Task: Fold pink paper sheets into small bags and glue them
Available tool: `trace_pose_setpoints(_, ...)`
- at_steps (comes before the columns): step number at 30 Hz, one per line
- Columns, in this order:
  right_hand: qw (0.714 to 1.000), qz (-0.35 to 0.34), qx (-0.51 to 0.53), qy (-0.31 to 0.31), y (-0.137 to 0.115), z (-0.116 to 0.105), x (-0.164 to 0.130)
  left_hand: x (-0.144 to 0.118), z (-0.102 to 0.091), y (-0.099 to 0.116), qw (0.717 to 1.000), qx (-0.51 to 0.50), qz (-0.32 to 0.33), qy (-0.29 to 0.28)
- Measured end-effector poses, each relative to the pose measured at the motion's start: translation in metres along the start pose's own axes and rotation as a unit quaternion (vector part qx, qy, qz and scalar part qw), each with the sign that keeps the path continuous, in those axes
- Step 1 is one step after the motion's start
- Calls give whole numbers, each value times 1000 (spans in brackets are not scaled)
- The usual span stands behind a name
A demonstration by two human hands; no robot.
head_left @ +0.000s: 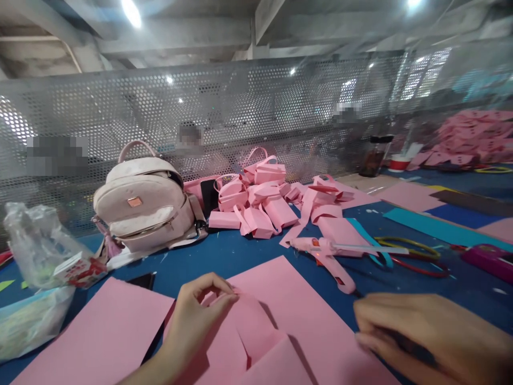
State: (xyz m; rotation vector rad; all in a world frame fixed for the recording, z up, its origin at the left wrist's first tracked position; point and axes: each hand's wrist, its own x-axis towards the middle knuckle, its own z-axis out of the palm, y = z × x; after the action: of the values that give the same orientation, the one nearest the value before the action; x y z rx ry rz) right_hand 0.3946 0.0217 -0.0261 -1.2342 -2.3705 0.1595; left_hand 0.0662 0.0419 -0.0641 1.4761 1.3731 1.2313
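My left hand [202, 313] is closed, with thumb and forefinger pinching the upper edge of a folded piece of pink paper [260, 326]. That piece has creased flaps and a slit, and lies over a large flat pink sheet [316, 305]. To the right, my right hand [425, 331] hovers by the sheet's right edge, slightly blurred. Its fingers are curled together, and whatever they may hold is hidden. Beyond it a pink hot glue gun [326, 259], with a glue stick in its back, rests on the blue table [224, 256].
A pale backpack [144, 208] stands back left, beside plastic bags [40, 246] and a small box [80, 270]. Folded pink paper pieces [260, 198] are heaped at the back middle. Scissors [420, 264] and a purple tool [489, 262] lie right. Perforated metal panels [240, 101] rise behind.
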Motion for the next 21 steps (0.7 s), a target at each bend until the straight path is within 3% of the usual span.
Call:
trace_pose_setpoints(2,996,-41,16,-77,-16,3,14,1,0,-2,1000,-10,3,3)
trace_pose_setpoints(7,986,-11,129,-103,-30,28,60,0,3,-6,994,-104,-41,2)
trace_pose_setpoints(11,968,-55,241,-47,-29,58,77,2,2,-8,991,-110,-70,-20)
trace_pose_setpoints(15,951,-135,277,9,-21,83,77,13,-5,-8,992,-86,-82,-50)
trace_pose_setpoints(21,944,-159,290,-13,-9,96,71,29,-10,-9,985,3,-82,-151)
